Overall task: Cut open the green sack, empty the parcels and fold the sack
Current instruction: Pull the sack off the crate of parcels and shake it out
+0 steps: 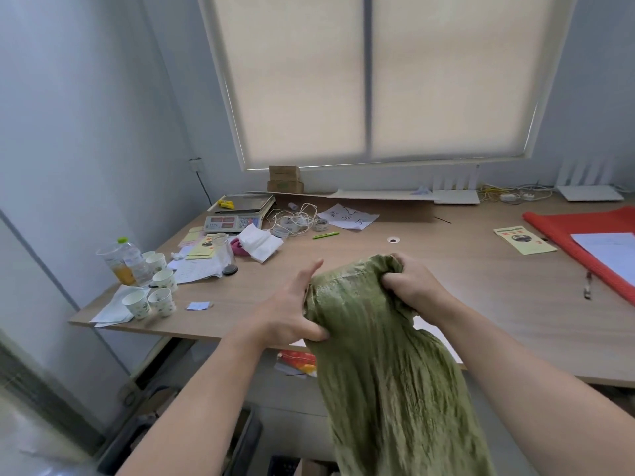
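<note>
The green woven sack (385,359) hangs limp and blurred in front of the wooden table (464,280), its top bunched up at table height. My right hand (412,280) is clenched on the bunched top edge. My left hand (292,310) presses against the sack's left side, thumb pinching the fabric and fingers spread toward the top. A red and white parcel (297,364) shows just under the table edge, partly hidden behind the sack. No cutting tool is visible in either hand.
Several paper cups (153,293), bottles (127,262) and papers crowd the table's left end. A weighing scale (237,214), string (295,218), green pen (325,235) and cardboard boxes (285,178) lie farther back. Red cloth (580,242) with white paper covers the right side.
</note>
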Action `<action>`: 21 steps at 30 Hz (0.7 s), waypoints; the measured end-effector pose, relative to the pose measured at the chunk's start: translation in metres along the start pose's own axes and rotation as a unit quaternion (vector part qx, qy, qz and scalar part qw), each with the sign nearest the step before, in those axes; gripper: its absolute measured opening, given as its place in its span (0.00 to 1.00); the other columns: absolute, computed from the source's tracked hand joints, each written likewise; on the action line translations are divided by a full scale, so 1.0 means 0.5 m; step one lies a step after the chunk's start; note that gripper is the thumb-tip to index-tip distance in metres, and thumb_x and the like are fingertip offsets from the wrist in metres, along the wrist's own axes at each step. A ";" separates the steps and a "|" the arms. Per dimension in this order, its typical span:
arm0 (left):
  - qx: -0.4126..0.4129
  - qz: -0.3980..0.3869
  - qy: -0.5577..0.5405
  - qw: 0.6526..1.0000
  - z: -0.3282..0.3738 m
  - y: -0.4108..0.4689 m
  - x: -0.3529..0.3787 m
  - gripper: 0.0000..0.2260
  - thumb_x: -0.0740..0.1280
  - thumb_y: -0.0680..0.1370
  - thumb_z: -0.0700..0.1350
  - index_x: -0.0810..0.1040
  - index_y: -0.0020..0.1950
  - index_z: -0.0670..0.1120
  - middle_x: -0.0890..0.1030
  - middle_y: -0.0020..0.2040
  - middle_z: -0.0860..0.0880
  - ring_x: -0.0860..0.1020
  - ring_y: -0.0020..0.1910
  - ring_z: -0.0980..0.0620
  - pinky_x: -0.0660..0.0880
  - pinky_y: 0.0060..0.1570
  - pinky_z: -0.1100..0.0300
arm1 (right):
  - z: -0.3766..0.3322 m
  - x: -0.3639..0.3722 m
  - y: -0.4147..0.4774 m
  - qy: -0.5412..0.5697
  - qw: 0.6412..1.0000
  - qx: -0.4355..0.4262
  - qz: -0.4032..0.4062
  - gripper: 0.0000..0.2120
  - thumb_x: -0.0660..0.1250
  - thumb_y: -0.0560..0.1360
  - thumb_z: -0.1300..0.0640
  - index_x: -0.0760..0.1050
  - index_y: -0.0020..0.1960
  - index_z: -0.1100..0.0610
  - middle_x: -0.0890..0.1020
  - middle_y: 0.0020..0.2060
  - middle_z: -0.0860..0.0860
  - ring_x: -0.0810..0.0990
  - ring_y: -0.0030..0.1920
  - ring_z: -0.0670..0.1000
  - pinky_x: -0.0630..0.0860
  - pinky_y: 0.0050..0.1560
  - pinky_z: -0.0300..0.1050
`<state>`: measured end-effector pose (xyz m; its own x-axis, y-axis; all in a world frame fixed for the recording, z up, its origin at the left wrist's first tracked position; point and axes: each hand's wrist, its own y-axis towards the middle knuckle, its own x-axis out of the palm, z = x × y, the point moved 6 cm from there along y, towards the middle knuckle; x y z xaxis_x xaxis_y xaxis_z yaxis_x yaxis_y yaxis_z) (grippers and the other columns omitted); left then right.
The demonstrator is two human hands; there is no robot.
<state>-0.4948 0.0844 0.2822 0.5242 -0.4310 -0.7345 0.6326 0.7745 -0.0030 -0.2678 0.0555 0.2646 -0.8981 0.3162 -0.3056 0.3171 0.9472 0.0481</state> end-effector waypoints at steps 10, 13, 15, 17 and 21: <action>-0.107 0.170 -0.035 0.979 -0.044 0.017 -0.063 0.23 0.68 0.70 0.35 0.70 0.59 0.54 0.77 0.47 0.49 0.76 0.41 0.52 0.72 0.31 0.68 | -0.054 0.005 -0.058 -0.019 0.983 -0.168 -0.065 0.36 0.74 0.60 0.40 0.63 0.65 0.30 0.59 0.70 0.38 0.58 0.72 0.42 0.57 0.69 0.45; -0.121 0.176 -0.138 0.967 -0.044 0.021 -0.064 0.17 0.65 0.72 0.32 0.73 0.54 0.51 0.78 0.44 0.45 0.77 0.37 0.50 0.75 0.26 0.65 | -0.057 0.036 -0.070 -0.174 0.954 -0.190 -0.151 0.44 0.76 0.56 0.33 0.55 0.66 0.22 0.52 0.74 0.36 0.45 0.78 0.47 0.53 0.75 0.60; -0.144 0.166 -0.241 0.945 -0.049 0.020 -0.061 0.16 0.63 0.72 0.30 0.75 0.51 0.50 0.78 0.43 0.42 0.77 0.36 0.46 0.79 0.31 0.55 | -0.037 0.048 -0.070 -0.272 0.930 -0.180 -0.167 0.53 0.77 0.55 0.31 0.44 0.68 0.21 0.45 0.76 0.36 0.37 0.78 0.48 0.49 0.75 0.66; -0.146 0.128 -0.320 0.927 -0.047 0.021 -0.049 0.17 0.58 0.71 0.28 0.75 0.51 0.47 0.76 0.39 0.42 0.74 0.30 0.48 0.76 0.29 0.56 | -0.020 0.046 -0.065 -0.274 0.933 -0.171 -0.155 0.58 0.79 0.56 0.34 0.40 0.71 0.25 0.43 0.77 0.41 0.38 0.78 0.49 0.50 0.75 0.63; -0.144 0.079 -0.445 0.880 -0.065 0.010 -0.031 0.14 0.59 0.67 0.31 0.76 0.46 0.45 0.71 0.35 0.45 0.65 0.28 0.51 0.65 0.25 0.63 | -0.009 0.049 -0.067 -0.228 0.947 -0.180 -0.137 0.53 0.80 0.62 0.47 0.50 0.76 0.35 0.62 0.73 0.45 0.62 0.71 0.47 0.64 0.69 0.43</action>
<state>-0.5182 0.1098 0.2717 0.9125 -0.4010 0.0808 0.4088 0.8870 -0.2149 -0.3016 0.0319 0.2600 -0.6804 0.0779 -0.7287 -0.1072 0.9730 0.2042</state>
